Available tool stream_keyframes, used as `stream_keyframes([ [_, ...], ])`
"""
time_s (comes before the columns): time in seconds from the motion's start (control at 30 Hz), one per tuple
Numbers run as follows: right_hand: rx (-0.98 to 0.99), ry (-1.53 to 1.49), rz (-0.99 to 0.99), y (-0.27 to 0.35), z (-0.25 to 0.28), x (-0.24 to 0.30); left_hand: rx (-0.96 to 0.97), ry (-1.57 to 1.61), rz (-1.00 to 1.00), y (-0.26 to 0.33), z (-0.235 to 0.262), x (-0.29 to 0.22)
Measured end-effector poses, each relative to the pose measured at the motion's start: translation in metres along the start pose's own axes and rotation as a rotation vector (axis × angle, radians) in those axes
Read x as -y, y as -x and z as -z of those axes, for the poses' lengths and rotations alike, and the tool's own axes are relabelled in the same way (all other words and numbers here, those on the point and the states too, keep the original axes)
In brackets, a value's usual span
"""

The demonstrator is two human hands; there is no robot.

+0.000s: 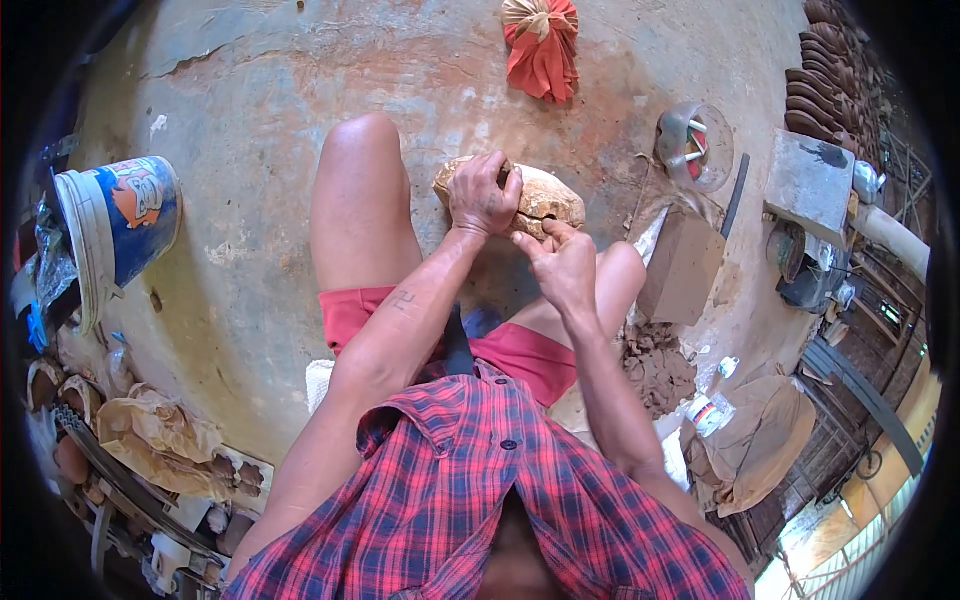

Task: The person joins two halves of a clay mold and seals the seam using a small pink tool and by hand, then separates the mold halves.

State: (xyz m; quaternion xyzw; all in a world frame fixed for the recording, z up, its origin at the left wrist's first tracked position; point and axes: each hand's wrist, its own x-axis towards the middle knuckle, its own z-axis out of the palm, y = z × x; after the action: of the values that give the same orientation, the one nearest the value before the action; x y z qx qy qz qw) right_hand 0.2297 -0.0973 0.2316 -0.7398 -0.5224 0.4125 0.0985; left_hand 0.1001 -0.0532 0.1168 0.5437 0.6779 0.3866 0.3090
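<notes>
Down on the stained concrete floor [300, 120], a person sits with both knees up, and all the action is between them: a tan clay piece [540, 195], rounded and hollow-looking, sits just above the knees at the centre of the view. The left hand [482, 195] is clamped over its top left side, fingers curled down across the clay and thumb wrapped round the near edge. The right hand [562, 262] comes up from below, fingers bunched, thumb and forefinger pinching at the lower rim of the same piece, so both hands grip it at once. Red shorts [520, 350] and a red-and-blue plaid shirt [480, 480] fill the foreground. To the right, just beside the right knee, a grey rectangular block [683, 268] stands on the floor, with a heap of dark wet clay [660, 365] below it. Further right and up, a small round bowl [690, 145] holds a few tools, and stacks of brown fired ware [825, 85] line the edge. At the top, well apart from the hands, lies a bunched red-orange cloth [542, 45]. Far left, a white-and-blue plastic bucket [125, 225] lies tipped on its side, with crumpled brown paper [160, 435] below it.
</notes>
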Motion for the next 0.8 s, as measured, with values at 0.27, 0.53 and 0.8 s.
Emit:
stream_keyframes([
  [0.27,-0.135,-0.458,-0.231,0.011,-0.030,0.031,-0.003,0.004,-0.013,0.001,-0.005,0.010],
  [0.53,-0.268,-0.461,-0.226,0.020,0.027,0.022,-0.059,0.016,-0.100,-0.006,-0.007,0.004],
  [0.8,-0.524,-0.277,0.217,0.030,0.083,-0.015,0.194,0.699,0.413,-0.042,0.029,-0.002],
])
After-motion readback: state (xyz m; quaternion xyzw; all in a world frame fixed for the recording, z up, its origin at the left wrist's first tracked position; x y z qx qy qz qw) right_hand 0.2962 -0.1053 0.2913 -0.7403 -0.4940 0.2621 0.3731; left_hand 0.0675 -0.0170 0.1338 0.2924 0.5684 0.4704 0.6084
